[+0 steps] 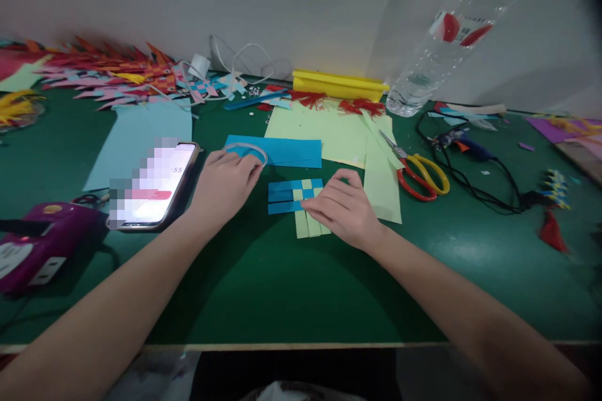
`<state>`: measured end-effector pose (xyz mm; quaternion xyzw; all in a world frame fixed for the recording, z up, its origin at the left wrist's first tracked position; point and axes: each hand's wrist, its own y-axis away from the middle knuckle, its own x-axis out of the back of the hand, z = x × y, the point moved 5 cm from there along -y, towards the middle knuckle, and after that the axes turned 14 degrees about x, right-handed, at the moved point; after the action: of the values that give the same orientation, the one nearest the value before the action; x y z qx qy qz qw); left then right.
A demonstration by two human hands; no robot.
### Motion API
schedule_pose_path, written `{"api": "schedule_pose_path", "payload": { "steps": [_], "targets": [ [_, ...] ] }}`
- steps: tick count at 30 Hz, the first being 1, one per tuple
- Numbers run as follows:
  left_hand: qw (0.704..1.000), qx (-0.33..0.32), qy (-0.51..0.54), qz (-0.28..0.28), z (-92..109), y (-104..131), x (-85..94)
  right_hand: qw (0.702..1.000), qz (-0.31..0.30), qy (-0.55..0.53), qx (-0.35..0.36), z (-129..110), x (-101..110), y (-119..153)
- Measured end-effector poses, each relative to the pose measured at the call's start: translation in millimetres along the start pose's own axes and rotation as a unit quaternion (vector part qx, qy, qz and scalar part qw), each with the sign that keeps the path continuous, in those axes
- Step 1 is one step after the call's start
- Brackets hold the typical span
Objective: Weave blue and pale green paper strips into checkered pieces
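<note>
A small weave of blue and pale green paper strips [301, 193] lies flat on the green table. My right hand [345, 210] rests at its right side, fingers curled and pressed together on the strips. My left hand [228, 178] is up and to the left of the weave, fingers bent together by a thin white looped strip [256, 148]. Whether the left fingers grip that loop is hard to make out. Behind the left fingertips lies a blue paper piece [294, 152]. Pale green sheets [329, 128] lie behind the weave.
Scissors [423, 177] with red and yellow handles lie at right, near a clear bottle [423, 69] and a black cable [498, 191]. A lit phone [162, 185] and a purple power box [47, 244] sit at left. Folded paper pieces [126, 72] line the wall.
</note>
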<state>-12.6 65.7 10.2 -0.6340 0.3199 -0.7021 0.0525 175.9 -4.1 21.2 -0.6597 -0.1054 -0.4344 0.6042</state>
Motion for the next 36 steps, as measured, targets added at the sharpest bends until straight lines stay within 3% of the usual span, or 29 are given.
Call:
{"api": "schedule_pose_path", "payload": {
  "steps": [6, 14, 16, 21, 25, 30, 36],
  "targets": [
    [1.000, 0.003, -0.024, 0.019, -0.5, -0.7, 1.6, 0.999, 0.011, -0.009, -0.031, 3.3, -0.8, 2.1],
    [0.998, 0.030, 0.050, -0.001, -1.0, 1.1, 4.7, 0.997, 0.032, 0.022, -0.071, 12.9, 3.9, 1.8],
    [0.997, 0.007, 0.070, -0.014, 8.6, 2.1, 6.8, 0.995, 0.037, 0.011, -0.097, 19.2, 3.1, 4.0],
    [0.969, -0.095, 0.200, -0.108, 45.6, 8.8, 8.4, 0.981, 0.052, -0.031, -0.182, 34.4, 0.9, 10.9],
    [0.952, -0.149, 0.235, -0.129, 65.9, 16.1, 11.0, 0.958, 0.061, -0.105, -0.259, 41.2, -0.8, 17.6],
    [0.948, -0.160, 0.232, -0.146, 69.3, 20.4, 8.7, 0.922, 0.060, -0.225, -0.311, 41.9, -7.4, 22.8],
    [0.946, -0.152, 0.226, -0.175, 65.0, 19.8, 3.4, 0.934, 0.084, -0.216, -0.272, 38.7, -3.7, 20.5]
  ]
}}
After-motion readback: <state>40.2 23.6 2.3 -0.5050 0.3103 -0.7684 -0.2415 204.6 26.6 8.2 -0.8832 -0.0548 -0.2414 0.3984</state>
